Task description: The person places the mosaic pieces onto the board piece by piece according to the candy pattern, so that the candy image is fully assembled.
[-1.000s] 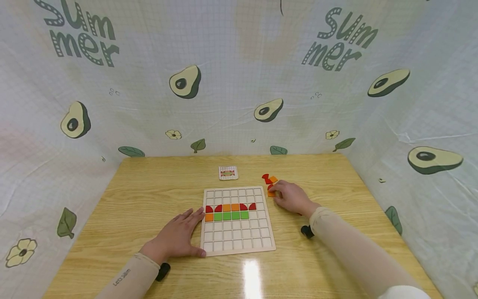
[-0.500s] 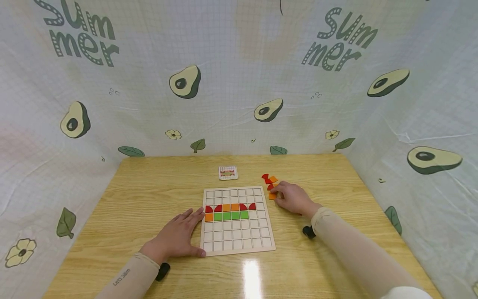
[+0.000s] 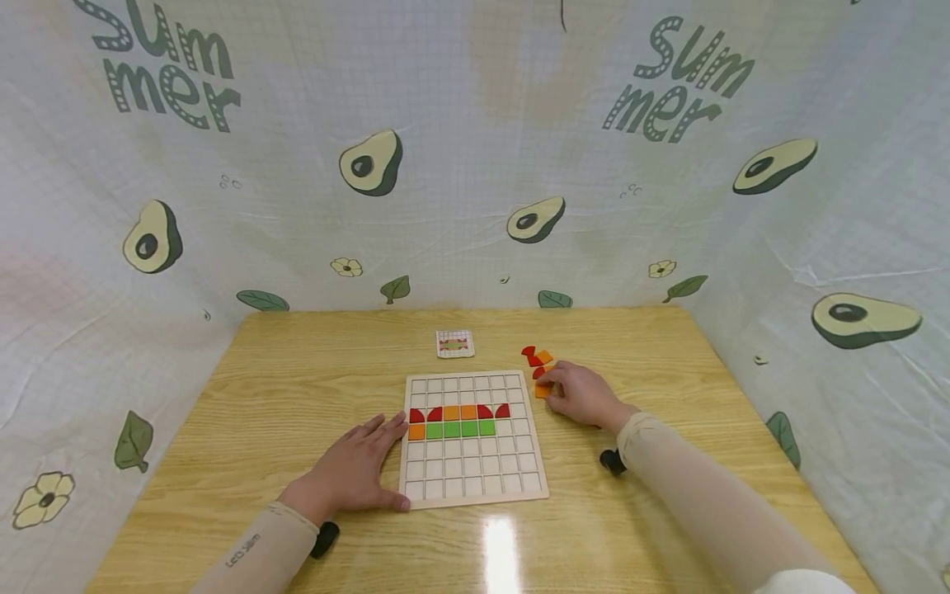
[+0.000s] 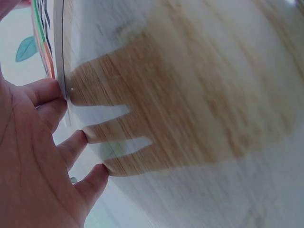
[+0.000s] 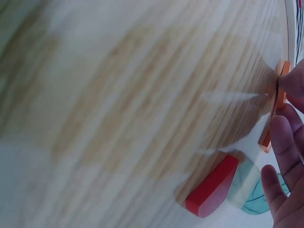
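Note:
My left hand (image 3: pixel 352 469) lies spread flat at the left side of a pale wooden grid board (image 3: pixel 475 474), fingertips and thumb at its edge. The left wrist view shows straight fingers (image 4: pixel 47 90) against that edge. Right of the board, my right hand (image 3: pixel 582 394) pinches an orange square tile (image 3: pixel 543 391) close over the table. Thumb and fingertip meet at an orange piece (image 5: pixel 281 95) in the right wrist view. Just beyond are a red quarter-circle tile (image 3: pixel 538 373) and more red and orange tiles (image 3: pixel 545 356).
Red quarter-circles and two orange squares form one row on the board; below them run an orange square (image 3: pixel 417 431) and several green squares (image 3: pixel 451 429). Behind the board lies a small pattern card (image 3: pixel 454 344). A printed cloth (image 3: pixel 460 165) hangs around the wooden table (image 3: pixel 319 355).
The right hand has drawn the orange tile slightly toward the person, away from the red quarter-circle beside it, then stayed still. The left hand has not moved.

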Tool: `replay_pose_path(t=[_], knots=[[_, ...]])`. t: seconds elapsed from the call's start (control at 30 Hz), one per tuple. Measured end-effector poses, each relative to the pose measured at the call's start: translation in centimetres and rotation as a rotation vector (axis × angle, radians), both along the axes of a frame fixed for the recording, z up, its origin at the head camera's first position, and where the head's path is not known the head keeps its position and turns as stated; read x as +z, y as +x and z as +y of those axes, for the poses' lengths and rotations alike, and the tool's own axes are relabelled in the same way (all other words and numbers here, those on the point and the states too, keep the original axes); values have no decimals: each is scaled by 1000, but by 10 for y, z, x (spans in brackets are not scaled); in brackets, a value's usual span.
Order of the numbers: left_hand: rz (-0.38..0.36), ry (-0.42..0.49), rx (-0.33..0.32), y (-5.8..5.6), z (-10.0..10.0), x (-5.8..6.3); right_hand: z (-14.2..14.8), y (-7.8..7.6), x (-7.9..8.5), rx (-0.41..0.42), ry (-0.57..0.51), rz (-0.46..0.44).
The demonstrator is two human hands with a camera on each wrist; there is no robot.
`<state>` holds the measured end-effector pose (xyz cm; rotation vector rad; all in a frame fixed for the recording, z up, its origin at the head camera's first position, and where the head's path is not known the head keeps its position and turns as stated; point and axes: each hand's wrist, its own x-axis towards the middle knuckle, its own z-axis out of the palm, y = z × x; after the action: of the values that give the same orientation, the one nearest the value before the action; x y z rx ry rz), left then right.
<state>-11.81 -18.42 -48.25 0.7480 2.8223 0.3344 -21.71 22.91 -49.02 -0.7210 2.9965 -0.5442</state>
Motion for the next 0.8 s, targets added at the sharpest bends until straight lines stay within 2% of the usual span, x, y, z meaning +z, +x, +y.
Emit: replay_pose_path(t=[0.23,0.37,0.53,0.8], knots=[[-1,0,-3,0,0,1,6,2,1,-38,-66,-68],[-1,8,-6,0,0,2,4,5,4,-33,-115,-84],[0,12,-9,0,0,2,-8,11,9,10,-119,-82],[-5,17,-6,0,0,0,-35,25,14,157,-54,-38]])
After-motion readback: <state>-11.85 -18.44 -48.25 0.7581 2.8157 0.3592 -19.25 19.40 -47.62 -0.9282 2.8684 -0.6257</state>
